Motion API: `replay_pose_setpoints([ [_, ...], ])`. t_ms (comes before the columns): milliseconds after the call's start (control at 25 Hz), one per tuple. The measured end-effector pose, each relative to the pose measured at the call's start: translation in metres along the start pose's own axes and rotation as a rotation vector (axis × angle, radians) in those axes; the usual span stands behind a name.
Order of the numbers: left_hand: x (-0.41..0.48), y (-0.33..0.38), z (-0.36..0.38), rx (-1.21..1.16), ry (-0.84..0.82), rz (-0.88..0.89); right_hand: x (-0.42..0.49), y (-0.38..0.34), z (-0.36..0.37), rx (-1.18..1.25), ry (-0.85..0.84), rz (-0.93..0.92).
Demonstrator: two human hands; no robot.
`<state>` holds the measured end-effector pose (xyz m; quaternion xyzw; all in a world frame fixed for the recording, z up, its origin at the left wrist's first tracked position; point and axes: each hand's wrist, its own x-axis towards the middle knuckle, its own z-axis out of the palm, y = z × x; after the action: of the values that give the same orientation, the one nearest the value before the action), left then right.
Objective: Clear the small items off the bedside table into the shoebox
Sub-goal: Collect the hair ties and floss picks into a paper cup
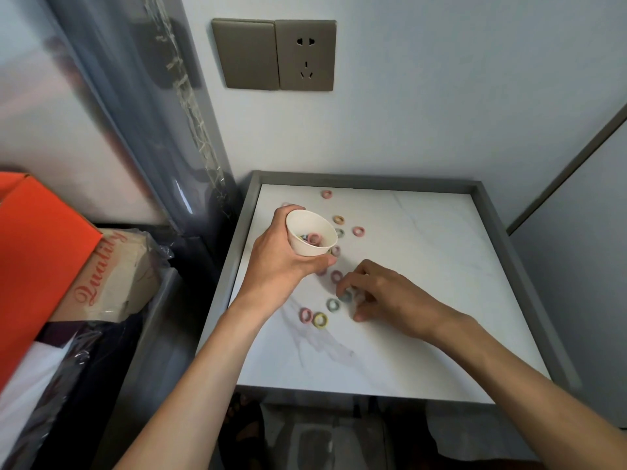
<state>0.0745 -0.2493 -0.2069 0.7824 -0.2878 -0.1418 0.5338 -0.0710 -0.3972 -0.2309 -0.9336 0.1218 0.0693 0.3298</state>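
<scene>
On the marble bedside table (pixel 424 300), the ring (pixel 346 296) pinched by the curled fingertips of the right hand (pixel 390 300) should be dropped into the tilted cup (pixel 305 244) gripped by the left hand (pixel 274 256) before farther rings (pixel 358 231) are gathered for the shoebox (pixel 40 249) at left.

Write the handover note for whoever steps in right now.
Left hand grips the white cup, tilted, with a few rings inside.
Right hand curls over a greenish ring on the bedside table; grip unclear.
Done: some rings are in the cup.
Left: many loose ones on the table, such as the yellow ring. The orange shoebox sits left of the table, its inside unseen.
</scene>
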Motion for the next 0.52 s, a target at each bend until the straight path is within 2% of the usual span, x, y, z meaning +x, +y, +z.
replay_pose_setpoints([
  [240, 0.003, -0.003, -0.002, -0.005, -0.013, -0.012, 0.014, 0.001, -0.003, -0.178, 0.040, -0.052],
  [440, 0.003, -0.005, 0.002, 0.003, -0.032, -0.005, 0.018, 0.003, -0.011, -0.278, 0.063, 0.165],
  [520, 0.001, -0.005, 0.004, 0.009, -0.057, 0.002, 0.017, -0.003, -0.021, -0.180, 0.131, 0.205],
])
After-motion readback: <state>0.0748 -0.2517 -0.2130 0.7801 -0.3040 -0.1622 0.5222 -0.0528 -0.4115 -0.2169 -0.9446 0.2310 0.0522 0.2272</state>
